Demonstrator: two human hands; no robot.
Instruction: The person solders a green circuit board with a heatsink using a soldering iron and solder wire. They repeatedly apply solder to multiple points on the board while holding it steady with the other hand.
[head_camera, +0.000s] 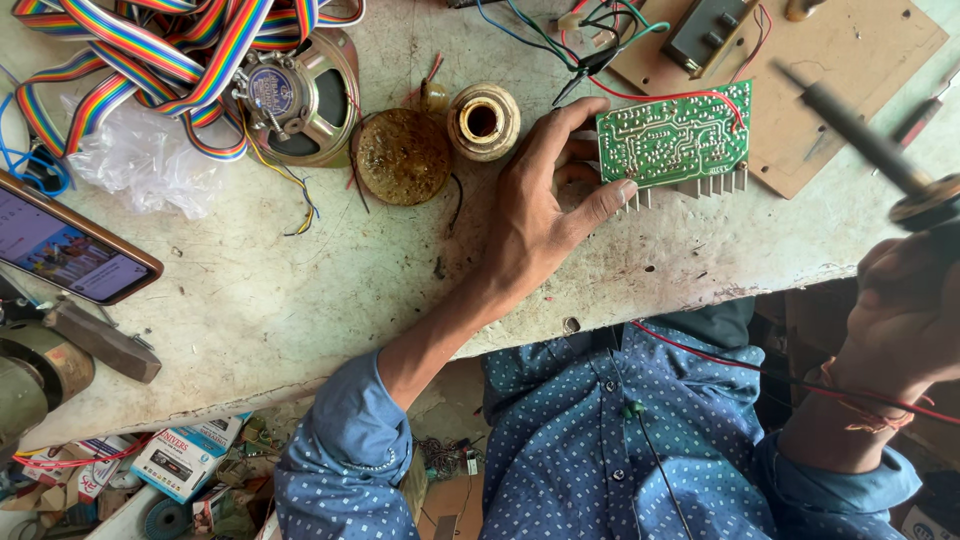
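Right of centre, your left hand (535, 215) pinches the green circuit board (675, 135) by its left edge, while at far right your right hand (905, 310) grips a blurred soldering iron (860, 135).

Worn, stained pale workbench (300, 300), edge chipped; daylight; cluttered floor (200, 480) below with small boxes.

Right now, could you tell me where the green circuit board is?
In the head view, the green circuit board lies upper right on the workbench, held at its left edge by the left hand, partly overlapping a brown board.
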